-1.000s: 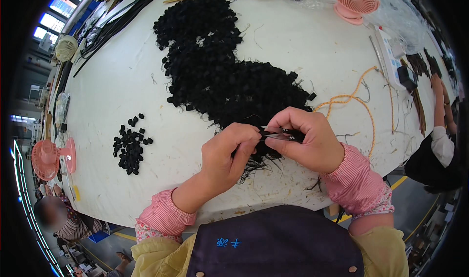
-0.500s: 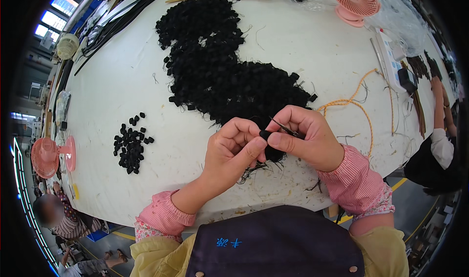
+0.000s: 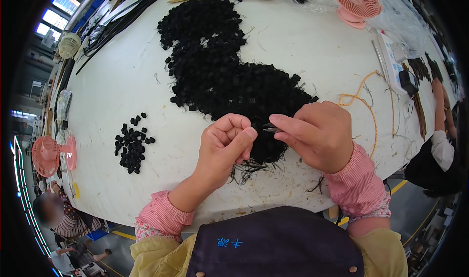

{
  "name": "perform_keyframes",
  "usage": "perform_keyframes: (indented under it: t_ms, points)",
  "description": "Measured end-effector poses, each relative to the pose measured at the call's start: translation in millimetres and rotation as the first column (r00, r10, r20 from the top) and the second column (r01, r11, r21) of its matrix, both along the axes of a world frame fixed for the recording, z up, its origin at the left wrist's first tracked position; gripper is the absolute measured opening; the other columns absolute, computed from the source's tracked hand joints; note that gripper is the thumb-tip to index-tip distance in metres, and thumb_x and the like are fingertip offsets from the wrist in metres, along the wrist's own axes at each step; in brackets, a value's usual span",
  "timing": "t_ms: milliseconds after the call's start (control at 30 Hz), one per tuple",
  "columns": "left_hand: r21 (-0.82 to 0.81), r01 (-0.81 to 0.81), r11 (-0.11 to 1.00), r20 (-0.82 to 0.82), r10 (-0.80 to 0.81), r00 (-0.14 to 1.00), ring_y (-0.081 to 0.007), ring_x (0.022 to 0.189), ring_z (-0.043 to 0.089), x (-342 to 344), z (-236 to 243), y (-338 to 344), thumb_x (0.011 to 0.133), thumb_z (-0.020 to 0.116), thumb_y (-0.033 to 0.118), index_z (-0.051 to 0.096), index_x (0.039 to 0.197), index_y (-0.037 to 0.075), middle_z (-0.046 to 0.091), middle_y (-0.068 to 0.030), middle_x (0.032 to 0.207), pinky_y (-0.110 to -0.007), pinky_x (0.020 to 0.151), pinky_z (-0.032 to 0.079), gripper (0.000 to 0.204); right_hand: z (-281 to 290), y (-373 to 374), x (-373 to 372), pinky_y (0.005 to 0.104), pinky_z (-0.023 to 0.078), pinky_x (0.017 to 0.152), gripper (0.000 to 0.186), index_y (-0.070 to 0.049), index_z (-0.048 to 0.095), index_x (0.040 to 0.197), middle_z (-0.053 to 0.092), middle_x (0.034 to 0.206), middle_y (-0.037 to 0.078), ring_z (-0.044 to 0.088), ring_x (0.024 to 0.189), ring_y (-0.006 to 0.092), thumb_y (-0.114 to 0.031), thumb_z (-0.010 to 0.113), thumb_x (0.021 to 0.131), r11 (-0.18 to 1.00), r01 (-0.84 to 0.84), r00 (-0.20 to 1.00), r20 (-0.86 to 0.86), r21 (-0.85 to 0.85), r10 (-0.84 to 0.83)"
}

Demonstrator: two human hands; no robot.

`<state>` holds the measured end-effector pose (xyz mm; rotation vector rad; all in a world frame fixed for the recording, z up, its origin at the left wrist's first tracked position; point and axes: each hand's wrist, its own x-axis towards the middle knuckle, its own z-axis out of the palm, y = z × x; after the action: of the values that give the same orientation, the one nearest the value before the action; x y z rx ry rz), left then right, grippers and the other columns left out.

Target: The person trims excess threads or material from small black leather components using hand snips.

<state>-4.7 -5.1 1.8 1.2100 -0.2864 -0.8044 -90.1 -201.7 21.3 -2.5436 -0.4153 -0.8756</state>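
Black pieces form a long heap (image 3: 205,79) on the white worktop (image 3: 107,91). The person's left hand (image 3: 224,142) has its grip closed on one small black piece (image 3: 256,124) over the heap's near end; the right hand (image 3: 322,136), just beside, grips a silver-tipped tool (image 3: 271,128). I see a smaller pile (image 3: 132,147) left.

"What lies on the table (image 3: 112,91)?"
"A large pile (image 3: 210,76); left of it, a small pile (image 3: 132,150)."
"And at the right?"
"A power strip (image 3: 389,59), with a fan (image 3: 358,2) behind it."
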Motion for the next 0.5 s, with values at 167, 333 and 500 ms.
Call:
perform_keyframes:
  t_ms: [167,333,500]
  points:
    - [0.054,0.027,0.998,0.044,-0.030,0.999,0.0006,0.052,0.045,-1.1,3.9,-0.9,0.092,0.060,0.011,0.056,0.094,0.004,0.055,0.0041,0.063,-0.015,0.045,0.031,0.009,-1.6,1.1,-2.3,0.0280,0.033,0.045,0.034,-0.020,0.069,0.098,0.050,0.061,-0.004,0.048,0.049,0.0127,-0.018,0.078,0.065,0.991,0.045,0.999,0.012,-0.125,-0.044]
    - [0.078,0.052,0.996,0.072,-0.058,0.996,-0.0001,0.050,0.044,-0.1,2.1,-0.4,0.091,0.060,0.009,0.055,0.094,0.004,0.053,0.0043,0.062,-0.016,0.044,0.030,0.008,-2.3,1.4,-4.2,0.0253,0.034,0.047,0.027,-0.022,0.067,0.091,0.041,0.061,-0.006,0.045,0.052,0.0102,-0.015,0.067,0.065,0.964,0.088,0.996,0.028,-0.252,-0.084]
    - [0.103,0.061,0.993,0.087,-0.070,0.994,-0.0012,0.048,0.042,-0.8,3.2,-1.6,0.091,0.059,0.007,0.054,0.093,0.004,0.051,0.0043,0.062,-0.017,0.043,0.028,0.006,-3.1,0.7,-4.7,0.0282,0.031,0.045,0.030,-0.019,0.069,0.093,0.046,0.060,-0.005,0.046,0.049,0.0131,-0.016,0.077,0.064,0.978,0.034,0.999,-0.008,-0.206,-0.036]
